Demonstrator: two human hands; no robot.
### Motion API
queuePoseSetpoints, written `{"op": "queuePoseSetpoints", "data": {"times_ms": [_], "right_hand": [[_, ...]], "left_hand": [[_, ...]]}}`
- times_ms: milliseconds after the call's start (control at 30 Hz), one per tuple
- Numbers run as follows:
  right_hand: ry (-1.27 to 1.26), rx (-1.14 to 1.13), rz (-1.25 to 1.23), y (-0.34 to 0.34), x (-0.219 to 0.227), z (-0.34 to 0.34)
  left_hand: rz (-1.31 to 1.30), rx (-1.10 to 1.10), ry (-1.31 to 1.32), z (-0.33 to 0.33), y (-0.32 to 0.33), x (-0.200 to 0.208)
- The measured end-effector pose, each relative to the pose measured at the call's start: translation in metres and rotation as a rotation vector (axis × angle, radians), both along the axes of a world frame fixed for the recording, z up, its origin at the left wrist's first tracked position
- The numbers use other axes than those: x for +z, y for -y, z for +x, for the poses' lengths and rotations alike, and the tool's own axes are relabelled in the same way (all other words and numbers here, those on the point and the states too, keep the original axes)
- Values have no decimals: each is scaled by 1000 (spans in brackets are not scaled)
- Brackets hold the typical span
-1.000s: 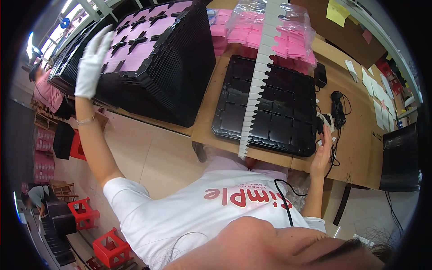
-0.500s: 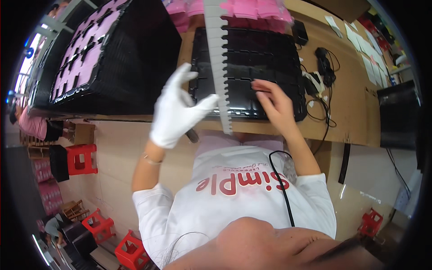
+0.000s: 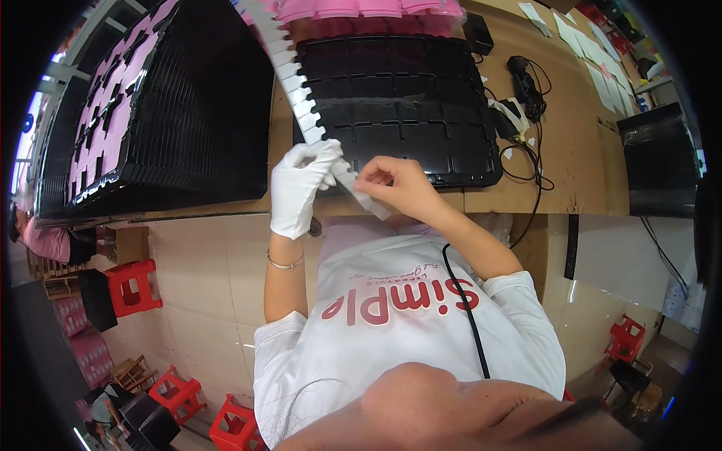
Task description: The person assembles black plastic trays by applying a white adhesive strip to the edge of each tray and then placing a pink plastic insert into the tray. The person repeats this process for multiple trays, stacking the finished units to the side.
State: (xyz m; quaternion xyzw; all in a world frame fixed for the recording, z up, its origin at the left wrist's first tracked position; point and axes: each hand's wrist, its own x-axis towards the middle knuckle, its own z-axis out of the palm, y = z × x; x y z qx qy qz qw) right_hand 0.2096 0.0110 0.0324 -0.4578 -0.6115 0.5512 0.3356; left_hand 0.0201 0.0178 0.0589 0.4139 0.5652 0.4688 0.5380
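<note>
A long pale grey strip [image 3: 292, 83] with a notched edge, marked off in short segments, runs slantwise from the top of the view to just in front of the table edge. My left hand [image 3: 299, 188], in a white glove, is closed with thumb and fingers pinching the strip near its lower part. Close to its near end, my bare right hand [image 3: 404, 183] pinches the strip's notched edge between thumb and fingertips; the other fingers are curled. Beneath and beyond my hands lies a shiny black plastic tray [image 3: 398, 113] with moulded compartments.
A tall stack of black trays [image 3: 203, 113] with pink pieces stands at the left. Pink packets [image 3: 368, 9] lie behind the flat tray. To the right are black cables [image 3: 538, 161], a small black box [image 3: 477, 34] and paper sheets [image 3: 575, 37]. Red stools [image 3: 134, 288] stand on the floor.
The strip has swung from nearly upright to a slant, its top going left. Both hands have come together on it, the left closing near the lower part and the right pinching its edge.
</note>
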Motion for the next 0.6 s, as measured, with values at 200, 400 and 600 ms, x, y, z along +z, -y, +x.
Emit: {"op": "queuePoseSetpoints", "data": {"times_ms": [200, 400, 600], "right_hand": [[21, -136, 317, 4, -15, -9], [103, 46, 1120, -28, 14, -11], [123, 86, 494, -216, 4, -22]], "left_hand": [[82, 184, 63, -3, -5, -13], [108, 327, 134, -16, -19, -30], [49, 136, 115, -19, -21, -28]]}}
